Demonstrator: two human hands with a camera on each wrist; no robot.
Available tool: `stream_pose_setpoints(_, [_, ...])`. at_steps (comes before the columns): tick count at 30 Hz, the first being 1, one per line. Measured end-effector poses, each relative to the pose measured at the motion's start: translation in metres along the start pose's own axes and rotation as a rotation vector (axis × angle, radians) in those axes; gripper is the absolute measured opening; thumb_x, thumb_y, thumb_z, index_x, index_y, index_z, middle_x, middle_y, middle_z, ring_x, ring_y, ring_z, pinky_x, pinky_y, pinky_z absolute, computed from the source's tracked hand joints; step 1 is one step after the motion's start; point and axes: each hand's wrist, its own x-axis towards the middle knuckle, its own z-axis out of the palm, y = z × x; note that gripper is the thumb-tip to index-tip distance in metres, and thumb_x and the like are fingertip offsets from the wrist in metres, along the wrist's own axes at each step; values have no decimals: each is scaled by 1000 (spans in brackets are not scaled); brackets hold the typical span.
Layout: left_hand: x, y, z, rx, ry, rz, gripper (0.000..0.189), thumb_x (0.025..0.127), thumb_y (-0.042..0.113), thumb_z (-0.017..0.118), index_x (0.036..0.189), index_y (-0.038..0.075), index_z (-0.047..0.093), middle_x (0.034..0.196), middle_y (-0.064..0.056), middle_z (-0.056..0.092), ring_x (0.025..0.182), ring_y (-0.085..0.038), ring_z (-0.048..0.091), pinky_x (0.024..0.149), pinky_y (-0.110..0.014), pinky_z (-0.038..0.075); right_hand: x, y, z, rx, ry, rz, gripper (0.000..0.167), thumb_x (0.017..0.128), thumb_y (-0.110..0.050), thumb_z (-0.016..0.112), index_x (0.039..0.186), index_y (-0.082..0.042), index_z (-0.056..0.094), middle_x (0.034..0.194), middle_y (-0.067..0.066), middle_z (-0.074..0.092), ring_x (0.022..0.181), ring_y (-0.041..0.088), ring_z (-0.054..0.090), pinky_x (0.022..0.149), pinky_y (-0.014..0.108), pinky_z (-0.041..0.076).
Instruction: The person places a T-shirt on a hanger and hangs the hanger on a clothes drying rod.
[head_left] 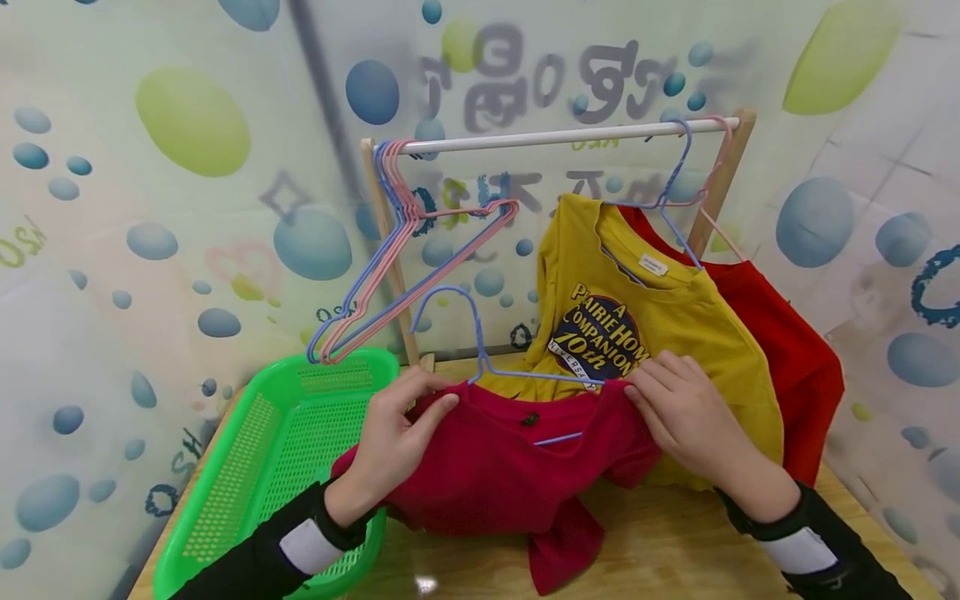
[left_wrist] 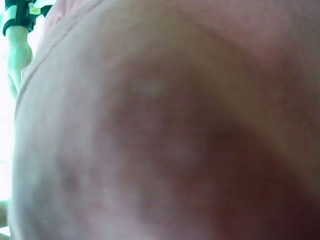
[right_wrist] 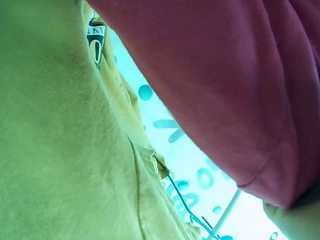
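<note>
A dark red shirt [head_left: 495, 467] hangs between both hands above the table, with a blue hanger [head_left: 480, 337] inside its neck and the hook sticking up. My left hand [head_left: 401, 437] pinches the shirt's left shoulder between thumb and fingers. On the other shoulder, my right hand [head_left: 690, 417] grips the cloth, its thumb mostly hidden. Fabric fills most of the left wrist view, too close and blurred for detail. In the right wrist view the red shirt [right_wrist: 225, 90] is beside the yellow shirt [right_wrist: 65, 140].
A white rod [head_left: 540, 137] on wooden posts carries several blue and pink hangers [head_left: 401, 242] at its left. On its right hang a yellow shirt [head_left: 675, 325] and a bright red shirt [head_left: 802, 367]. A green basket [head_left: 262, 492] stands at the left of the wooden table [head_left: 637, 550].
</note>
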Motion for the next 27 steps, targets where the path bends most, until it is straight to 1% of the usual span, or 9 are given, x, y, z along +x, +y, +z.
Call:
stream_pose_setpoints(3, [1,0,1,3,4,-4,14,93,0,73,104,9,75,89,-2,69,76,-8,56,63,-26,45,1,0,2,-8,14,-3,54,114,-40,31,93,-6,67,83,4,63,80,19,48,75,29,30])
stream_pose_setpoints(7, [3,0,3,9,3,-7,12,93,2,74,103,9,75,89,-3,71,78,-9,58,65,-25,46,2,-2,3,-2,43,27,53,114,-40,34,92,-6,69,84,4,64,80,20,51,75,32,32])
stream_pose_setpoints(10, [5,1,4,15,-8,19,13,91,1,76,102,9,75,91,-4,72,82,-10,61,68,-26,49,2,-5,3,21,90,53,54,113,-42,37,90,-7,71,82,3,66,77,19,54,75,31,35])
stream_pose_setpoints(12, [6,1,4,20,-15,45,14,91,0,76,101,9,75,92,-4,73,83,-12,61,70,-27,50,3,-7,5,29,124,56,54,112,-41,39,88,-6,72,80,3,68,74,18,56,73,30,39])
stream_pose_setpoints(14, [6,1,5,19,-20,55,14,90,0,76,100,9,75,93,-5,73,84,-13,62,70,-27,51,3,-9,6,29,151,56,54,112,-42,41,86,-6,73,78,5,70,71,19,61,71,31,43])
stream_pose_setpoints(19, [4,1,6,22,-27,25,9,92,3,75,100,9,74,92,-6,73,83,-12,62,70,-27,51,2,-14,9,-11,177,80,58,111,-45,42,84,-4,73,77,9,74,66,20,67,63,35,52])
stream_pose_setpoints(24, [4,0,6,42,-32,35,10,92,2,75,100,9,74,92,-4,72,82,-13,63,69,-27,52,3,-18,13,-48,204,82,58,111,-43,42,84,-2,74,77,11,75,66,25,71,60,42,58])
stream_pose_setpoints(27, [5,0,5,56,-41,44,10,92,2,76,100,8,74,92,-4,73,81,-13,63,69,-27,52,4,-20,14,-60,218,75,57,111,-42,43,85,-2,74,77,11,75,66,27,73,59,43,59])
